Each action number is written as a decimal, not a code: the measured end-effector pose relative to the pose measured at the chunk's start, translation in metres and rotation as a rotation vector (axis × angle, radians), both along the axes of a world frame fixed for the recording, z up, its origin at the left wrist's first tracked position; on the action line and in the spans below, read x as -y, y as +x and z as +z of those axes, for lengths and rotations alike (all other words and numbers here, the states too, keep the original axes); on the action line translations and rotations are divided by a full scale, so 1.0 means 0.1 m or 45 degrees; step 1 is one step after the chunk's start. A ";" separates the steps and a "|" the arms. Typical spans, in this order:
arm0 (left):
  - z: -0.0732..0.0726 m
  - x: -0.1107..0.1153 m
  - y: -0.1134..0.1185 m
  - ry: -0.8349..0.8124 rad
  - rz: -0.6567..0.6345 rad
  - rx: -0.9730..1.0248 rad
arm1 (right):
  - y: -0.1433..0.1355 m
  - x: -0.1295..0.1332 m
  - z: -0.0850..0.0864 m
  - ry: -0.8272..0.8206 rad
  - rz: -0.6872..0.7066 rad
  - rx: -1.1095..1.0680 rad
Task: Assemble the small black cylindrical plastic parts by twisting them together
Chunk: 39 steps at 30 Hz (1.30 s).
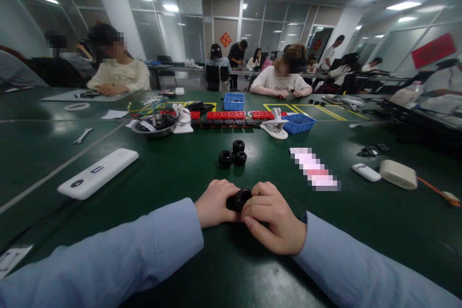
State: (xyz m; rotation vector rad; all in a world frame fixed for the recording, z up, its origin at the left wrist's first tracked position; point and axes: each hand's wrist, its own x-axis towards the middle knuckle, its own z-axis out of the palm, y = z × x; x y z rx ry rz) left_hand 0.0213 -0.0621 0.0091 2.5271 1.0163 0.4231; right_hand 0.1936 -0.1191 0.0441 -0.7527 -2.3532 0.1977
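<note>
Just in front of me, my left hand (216, 204) is closed around the left side of a small black tyre (241, 198). The fingers of my right hand (272, 219) are bent against its right side, so both hands grip it low over the green table. The tyre's round opening faces up and toward me; its lower part is covered by my fingers. A little farther off stand three more black tyres of the same look: a back one (238, 146), a left one (225, 159) and a right one (240, 158).
On the green table (162, 173) lie a white power bank (98, 173) at left, a phone (314, 168) and beige case (398, 174) at right. Farther back are a metal bowl (154, 131), white clamps (276, 127), red strips (226, 115) and blue bins (299, 124). Other people sit beyond.
</note>
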 end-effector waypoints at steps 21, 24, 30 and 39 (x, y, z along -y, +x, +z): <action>0.03 0.00 0.00 -0.037 -0.005 -0.013 | 0.06 -0.20 -0.09 -0.169 -0.515 0.017; 0.03 0.00 -0.01 -0.036 -0.011 -0.008 | 0.08 -0.25 -0.12 -0.219 -0.613 -0.043; 0.01 -0.01 -0.01 -0.009 -0.007 -0.018 | 0.07 -0.21 -0.10 -0.205 -0.517 -0.048; -0.01 -0.01 0.00 0.017 0.001 -0.015 | 0.02 -0.14 -0.04 -0.172 -0.486 0.173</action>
